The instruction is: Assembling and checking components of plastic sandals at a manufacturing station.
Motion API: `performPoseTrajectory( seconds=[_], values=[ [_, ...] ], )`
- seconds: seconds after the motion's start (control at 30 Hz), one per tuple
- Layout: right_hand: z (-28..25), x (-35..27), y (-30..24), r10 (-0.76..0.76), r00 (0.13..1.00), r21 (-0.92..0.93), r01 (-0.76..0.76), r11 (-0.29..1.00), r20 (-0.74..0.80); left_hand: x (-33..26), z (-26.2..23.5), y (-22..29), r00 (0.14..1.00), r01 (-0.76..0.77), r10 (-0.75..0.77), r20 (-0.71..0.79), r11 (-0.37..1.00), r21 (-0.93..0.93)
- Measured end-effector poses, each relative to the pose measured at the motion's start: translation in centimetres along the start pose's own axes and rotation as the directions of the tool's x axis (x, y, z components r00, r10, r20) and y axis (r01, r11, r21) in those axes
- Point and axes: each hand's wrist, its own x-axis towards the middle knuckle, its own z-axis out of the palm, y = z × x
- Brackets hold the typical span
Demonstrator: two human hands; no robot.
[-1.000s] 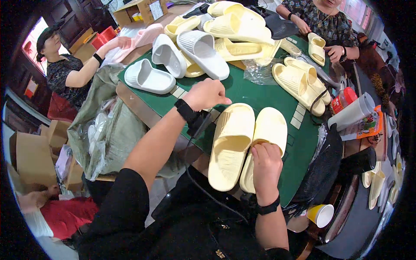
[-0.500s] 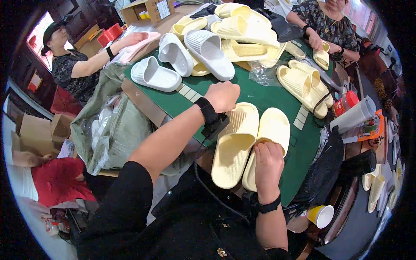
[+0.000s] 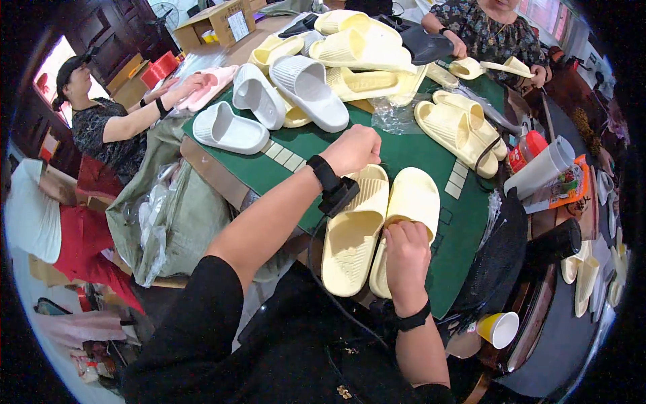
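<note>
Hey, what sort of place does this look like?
Possibly a small footwear workshop: yellow and grey slippers piled on a green table, a big sack beside it, and two other people handling slippers.

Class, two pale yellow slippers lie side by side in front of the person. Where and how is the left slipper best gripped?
Probably by the strap of the left slipper, coming from the heel end, nearest the person: it lies sole down, its arched strap opens that way, and the left hand is by the toe end.

White tumbler (image 3: pixel 542 168) beside red-lidded jar (image 3: pixel 522 153); yellow cup (image 3: pixel 496 330).
</note>
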Motion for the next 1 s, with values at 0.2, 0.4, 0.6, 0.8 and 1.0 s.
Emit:
performPoseTrajectory(
  seconds=[0.2, 0.4, 0.6, 0.8, 1.0],
  values=[
    [0.0, -0.1, -0.2, 0.008, 1.000, -0.003, -0.008, 1.000, 0.018, 0.7, 0.0, -0.2, 0.995, 0.033, -0.023, 0.095, 0.995, -0.098],
    [-1.2, 0.2, -1.0, 0.030, 0.997, -0.059, -0.026, 0.998, 0.066, 1.5, -0.6, 0.1, 0.998, 0.033, -0.022, 0.059, 0.982, -0.189],
    [-6.1, 4.1, -3.9, -0.014, 0.999, -0.084, 0.010, 0.996, -0.042, 0.7, -2.1, -0.2, 1.000, -0.024, 0.026, 0.002, 0.961, -0.274],
    [-3.4, 10.1, 1.1, -0.015, 0.999, 0.005, 0.015, 1.000, -0.036, 1.0, -1.0, 0.9, 0.980, -0.195, 0.196, -0.036, 0.903, -0.383],
    [2.2, 11.9, 2.7, 0.184, 0.959, 0.330, -0.249, 0.911, 0.216, -1.3, -1.1, -0.7, 0.998, -0.017, 0.044, 0.040, 0.852, -0.524]
  ],
)
